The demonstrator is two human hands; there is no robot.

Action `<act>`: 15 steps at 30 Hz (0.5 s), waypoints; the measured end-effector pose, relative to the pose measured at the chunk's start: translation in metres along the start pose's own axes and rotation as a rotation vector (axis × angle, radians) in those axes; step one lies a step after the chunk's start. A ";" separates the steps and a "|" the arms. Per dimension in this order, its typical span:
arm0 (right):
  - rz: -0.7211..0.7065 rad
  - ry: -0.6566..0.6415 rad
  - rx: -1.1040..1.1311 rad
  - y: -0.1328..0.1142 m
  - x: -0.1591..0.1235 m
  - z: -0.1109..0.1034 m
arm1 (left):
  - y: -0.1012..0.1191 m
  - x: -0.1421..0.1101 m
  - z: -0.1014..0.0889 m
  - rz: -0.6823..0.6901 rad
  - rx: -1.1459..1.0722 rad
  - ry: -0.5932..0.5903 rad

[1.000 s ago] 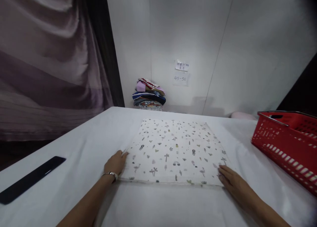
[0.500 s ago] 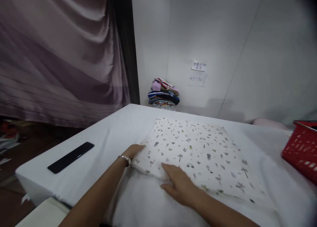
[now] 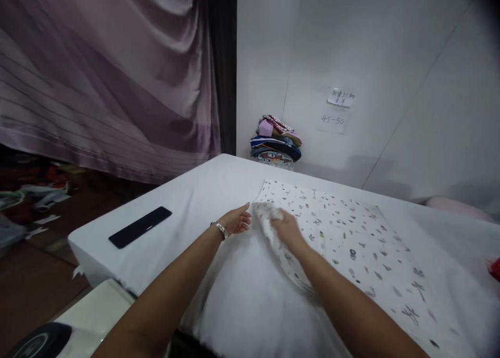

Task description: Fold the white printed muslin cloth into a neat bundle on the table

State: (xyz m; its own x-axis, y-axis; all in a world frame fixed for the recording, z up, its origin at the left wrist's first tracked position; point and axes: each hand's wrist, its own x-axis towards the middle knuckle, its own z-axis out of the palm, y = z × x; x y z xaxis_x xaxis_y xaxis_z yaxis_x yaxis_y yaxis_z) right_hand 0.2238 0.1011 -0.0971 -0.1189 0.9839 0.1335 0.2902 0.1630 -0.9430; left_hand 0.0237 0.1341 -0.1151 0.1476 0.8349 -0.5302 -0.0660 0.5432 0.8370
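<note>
A white cloth [image 3: 347, 243] printed with small plants and animals lies spread on the white-covered table [image 3: 219, 186]. Its near left corner is lifted and bunched in my right hand [image 3: 288, 228], whose fingers close round the fabric. Just left of that raised corner is my left hand [image 3: 236, 219], wearing a bracelet at the wrist. It holds nothing; the thumb points out and the fingers are loosely curled, apart from the cloth.
A black phone-like slab [image 3: 140, 227] lies at the table's left. Folded fabrics [image 3: 276, 142] are stacked behind the far edge, near paper notes [image 3: 336, 111] on the wall. A purple curtain [image 3: 117, 77] hangs at left. Part of a red basket [image 3: 495, 268] shows at the right edge.
My right hand has taken hold of the cloth's near left part and lifted it, folding it back. My left hand has let go of the cloth's edge. The view has turned slightly left.
</note>
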 end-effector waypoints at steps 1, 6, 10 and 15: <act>0.099 0.087 0.167 0.004 0.004 -0.021 | -0.001 0.001 -0.002 0.004 0.001 0.017; 0.248 0.484 0.725 0.050 -0.010 -0.136 | -0.021 0.001 -0.004 0.018 0.030 0.034; 0.289 0.639 0.675 0.103 -0.045 -0.195 | -0.028 0.004 0.001 0.051 0.099 0.021; 0.303 0.604 0.464 0.142 -0.067 -0.209 | -0.022 0.008 0.014 0.066 0.174 -0.027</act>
State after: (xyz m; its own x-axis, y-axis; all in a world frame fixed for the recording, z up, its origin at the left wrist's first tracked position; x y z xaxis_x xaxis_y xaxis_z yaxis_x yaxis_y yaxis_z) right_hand 0.4710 0.0739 -0.1761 0.4718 0.8719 -0.1309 -0.2106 -0.0328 -0.9770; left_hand 0.0399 0.1277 -0.1363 0.1751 0.8644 -0.4713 0.0945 0.4617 0.8820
